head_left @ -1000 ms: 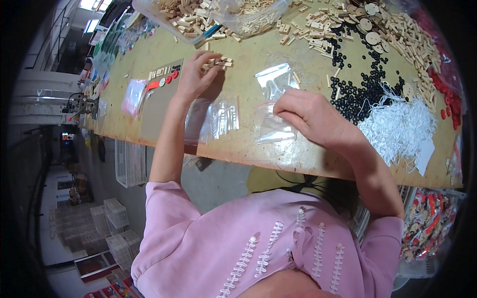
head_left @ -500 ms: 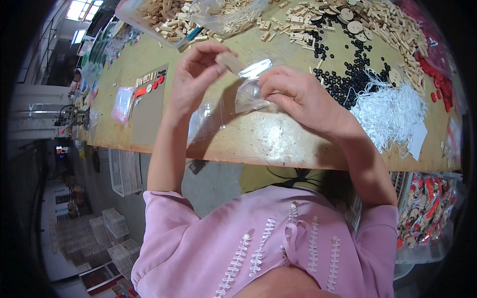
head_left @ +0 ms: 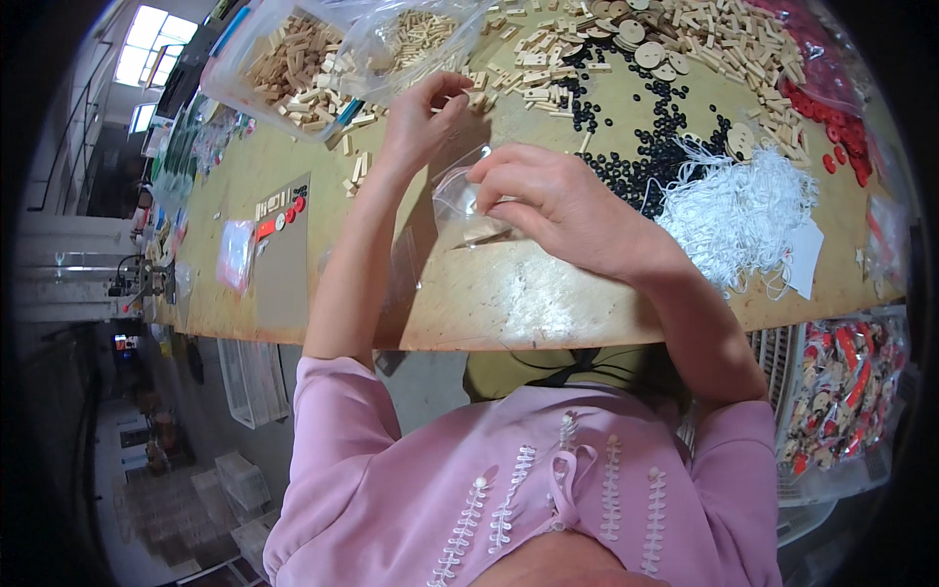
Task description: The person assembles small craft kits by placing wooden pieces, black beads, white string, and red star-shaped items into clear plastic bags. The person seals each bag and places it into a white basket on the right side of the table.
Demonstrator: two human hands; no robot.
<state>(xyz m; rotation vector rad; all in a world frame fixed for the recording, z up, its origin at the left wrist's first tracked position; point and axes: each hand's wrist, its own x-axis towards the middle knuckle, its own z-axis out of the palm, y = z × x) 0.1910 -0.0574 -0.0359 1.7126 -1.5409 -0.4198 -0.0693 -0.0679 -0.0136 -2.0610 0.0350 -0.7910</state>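
Bag [head_left: 454, 199] clear, shiny, creased; pale wooden block [head_left: 484, 232] inside.

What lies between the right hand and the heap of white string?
In the head view, small black rings lie on the table between the right hand and the white string.

Upper left: bright light is admitted by a paned window [head_left: 152, 47]. Strong glare is cast on the yellowish worktable [head_left: 455, 313]. Below, grey floor [head_left: 430, 377] is glimpsed; pale crates [head_left: 241, 486] are stacked in shadow, lower left.
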